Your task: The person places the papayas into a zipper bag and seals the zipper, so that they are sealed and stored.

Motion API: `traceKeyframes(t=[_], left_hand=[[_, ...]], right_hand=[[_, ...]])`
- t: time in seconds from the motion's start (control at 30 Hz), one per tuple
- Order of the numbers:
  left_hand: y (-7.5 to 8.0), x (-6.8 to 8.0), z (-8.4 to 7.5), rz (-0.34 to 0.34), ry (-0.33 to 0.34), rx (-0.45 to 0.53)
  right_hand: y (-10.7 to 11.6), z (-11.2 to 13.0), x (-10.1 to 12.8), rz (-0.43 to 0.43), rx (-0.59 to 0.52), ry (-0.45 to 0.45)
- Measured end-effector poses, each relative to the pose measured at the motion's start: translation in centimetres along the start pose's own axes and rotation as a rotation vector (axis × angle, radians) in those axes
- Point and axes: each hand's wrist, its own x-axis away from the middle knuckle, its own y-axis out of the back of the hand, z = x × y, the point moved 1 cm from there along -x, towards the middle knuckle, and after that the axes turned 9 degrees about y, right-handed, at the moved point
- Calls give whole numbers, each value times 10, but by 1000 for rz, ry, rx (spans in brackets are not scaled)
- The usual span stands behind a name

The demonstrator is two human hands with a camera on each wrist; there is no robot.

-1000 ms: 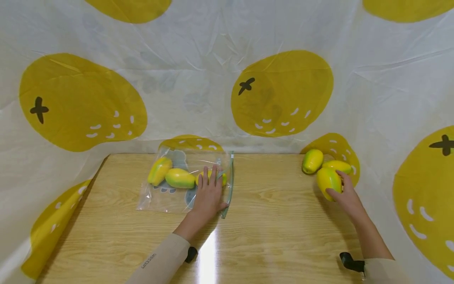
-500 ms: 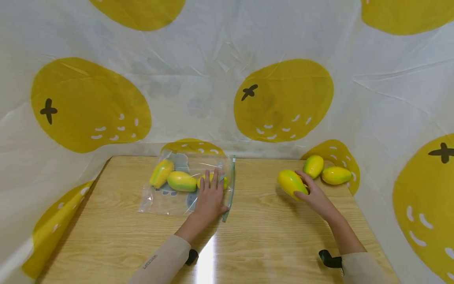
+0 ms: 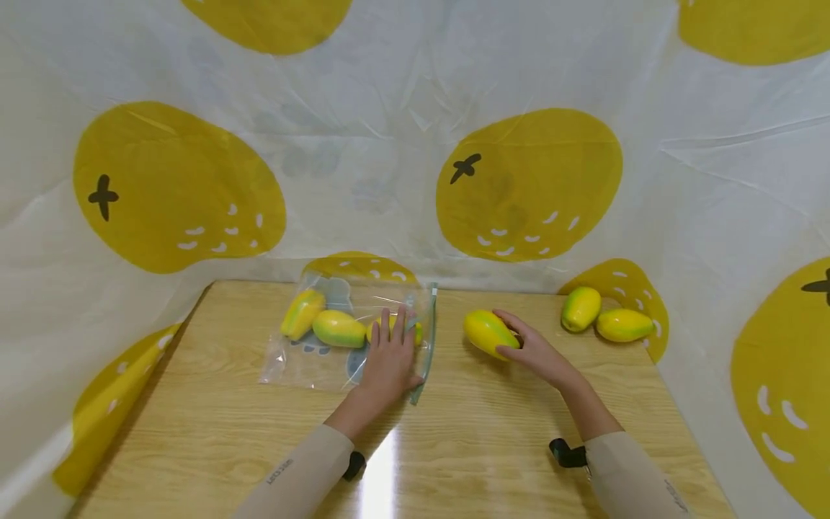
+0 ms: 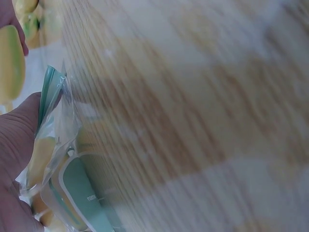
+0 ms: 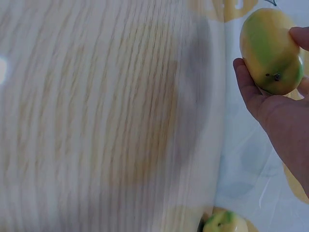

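Our head cam looks forward and down from above, far enough back to take in most of the table (image 3: 493,447). Our left-wrist one's way closer, tipped sideways by the bag (image 4: 82,188); our right-wrist one's sideways too. All three of our views share the held yellow-green fruit (image 5: 270,48).

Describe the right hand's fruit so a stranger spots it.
Find the wooden table, then the clear bag on its left side. Just right of it, the right hand holds a yellow-green fruit: the only one neither bagged nor in the far-right pair.
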Motion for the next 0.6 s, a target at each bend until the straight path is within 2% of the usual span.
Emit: traceKeyframes(t=[0.33, 0.6], left_hand=[[3, -2, 0, 37, 5, 0], [2, -1, 2, 32, 7, 7]], right_hand=[[-22, 1, -30, 101, -12, 83], [-39, 6, -45, 144, -28, 54]])
